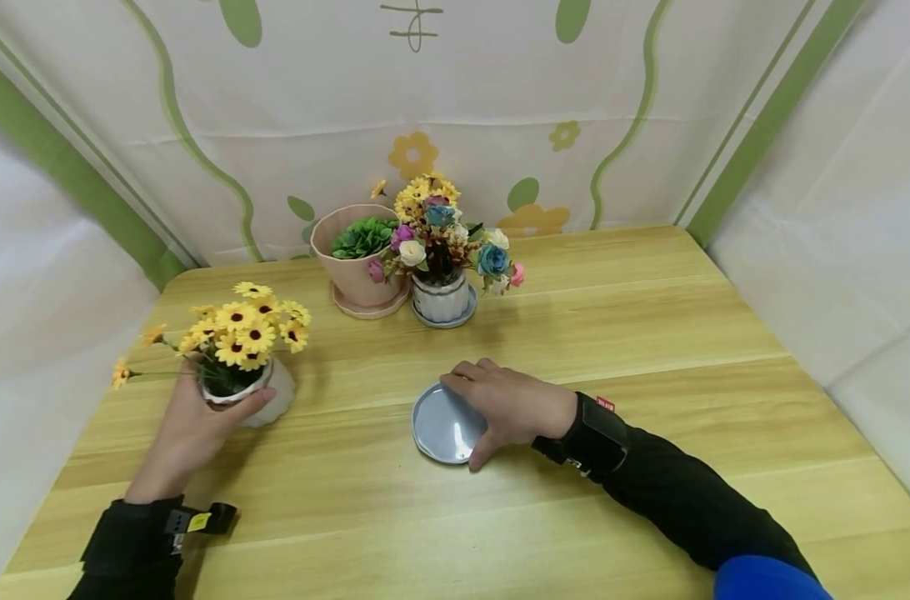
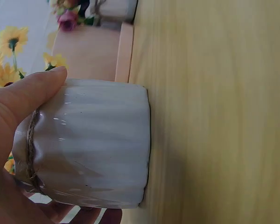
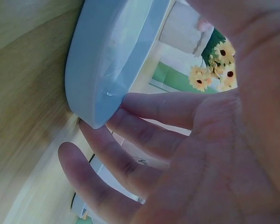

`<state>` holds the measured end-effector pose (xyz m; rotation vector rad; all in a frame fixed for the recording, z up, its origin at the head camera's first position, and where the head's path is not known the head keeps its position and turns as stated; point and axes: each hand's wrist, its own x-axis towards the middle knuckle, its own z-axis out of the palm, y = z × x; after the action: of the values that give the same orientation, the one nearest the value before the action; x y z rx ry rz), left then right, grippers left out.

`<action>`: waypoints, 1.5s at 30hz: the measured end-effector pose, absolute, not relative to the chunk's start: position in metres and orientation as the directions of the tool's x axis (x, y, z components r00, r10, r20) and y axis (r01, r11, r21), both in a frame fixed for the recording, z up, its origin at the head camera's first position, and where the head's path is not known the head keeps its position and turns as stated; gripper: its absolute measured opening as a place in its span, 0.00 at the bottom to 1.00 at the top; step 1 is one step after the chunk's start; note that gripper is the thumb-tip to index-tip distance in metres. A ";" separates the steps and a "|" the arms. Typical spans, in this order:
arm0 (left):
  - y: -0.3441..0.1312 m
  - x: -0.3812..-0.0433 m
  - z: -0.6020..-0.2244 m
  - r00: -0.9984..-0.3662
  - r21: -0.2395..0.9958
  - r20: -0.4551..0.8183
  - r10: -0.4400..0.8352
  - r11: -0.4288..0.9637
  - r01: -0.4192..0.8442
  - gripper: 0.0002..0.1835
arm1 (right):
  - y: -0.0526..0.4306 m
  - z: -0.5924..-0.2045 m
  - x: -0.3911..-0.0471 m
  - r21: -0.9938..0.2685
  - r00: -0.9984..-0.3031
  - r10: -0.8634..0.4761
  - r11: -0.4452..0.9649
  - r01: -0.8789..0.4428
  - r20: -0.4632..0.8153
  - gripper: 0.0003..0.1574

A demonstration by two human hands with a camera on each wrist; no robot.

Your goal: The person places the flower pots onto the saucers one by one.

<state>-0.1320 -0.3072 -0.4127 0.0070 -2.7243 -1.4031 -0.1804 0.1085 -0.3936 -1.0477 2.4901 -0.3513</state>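
Observation:
My left hand (image 1: pixel 200 417) grips a white ceramic flowerpot (image 2: pixel 93 144) of yellow daisies (image 1: pixel 237 329) at the table's left. Its thumb presses one side of the pot near the twine round the rim, while the other fingers wrap the far side. In the left wrist view, the pot's base is right at the tabletop. Mid-table, my right hand (image 1: pixel 511 404) holds a shallow blue-grey saucer (image 1: pixel 443 425) by its right side. In the right wrist view, fingertips (image 3: pixel 130 100) meet the saucer's raised rim; the head view shows the thumb at its near edge.
Behind, a pink pot (image 1: pixel 357 275) with a green plant stands on a pink saucer (image 1: pixel 368 310). Beside it, a white pot (image 1: pixel 442 302) of mixed artificial flowers sits on a blue-grey saucer (image 1: pixel 458 318). A printed white curtain (image 1: pixel 470 83) borders the wooden table (image 1: pixel 612 325).

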 end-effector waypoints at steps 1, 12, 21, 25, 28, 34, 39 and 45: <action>-0.303 -0.133 -0.413 -0.997 0.815 0.066 -0.033 0.578 0.035 0.49 | 0.108 -0.394 -0.181 -0.382 -0.631 -0.725 0.686 -0.620 -0.278 0.74; -0.266 -0.155 -0.408 -1.000 0.854 0.013 0.028 0.520 0.026 0.59 | 0.109 -0.396 -0.183 -0.380 -0.630 -0.725 0.686 -0.621 -0.278 0.74; -0.240 -0.170 -0.409 -0.995 0.863 -0.018 0.099 0.505 0.035 0.62 | 0.108 -0.397 -0.184 -0.372 -0.630 -0.721 0.690 -0.621 -0.288 0.75; -0.224 -0.177 -0.410 -0.989 0.867 -0.003 0.145 0.493 0.070 0.59 | 0.107 -0.396 -0.183 -0.373 -0.628 -0.727 0.684 -0.628 -0.277 0.75; -0.213 -0.181 -0.410 -0.983 0.877 0.015 0.183 0.470 0.101 0.56 | 0.107 -0.397 -0.183 -0.369 -0.625 -0.734 0.676 -0.637 -0.265 0.75; -0.195 -0.188 -0.410 -0.978 0.886 0.003 0.208 0.452 0.099 0.56 | 0.106 -0.397 -0.183 -0.359 -0.626 -0.738 0.673 -0.647 -0.254 0.75; -0.180 -0.194 -0.412 -0.970 0.900 0.021 0.241 0.417 0.124 0.57 | 0.107 -0.398 -0.183 -0.368 -0.627 -0.737 0.673 -0.642 -0.253 0.75; -0.163 -0.198 -0.414 -0.963 0.907 0.054 0.265 0.391 0.158 0.56 | 0.109 -0.399 -0.183 -0.374 -0.617 -0.756 0.649 -0.663 -0.217 0.75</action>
<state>-0.1980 -0.1633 -0.4137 -0.4124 -2.7016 -1.7428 -0.1826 0.1091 -0.3995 -1.1264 2.5145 -0.3664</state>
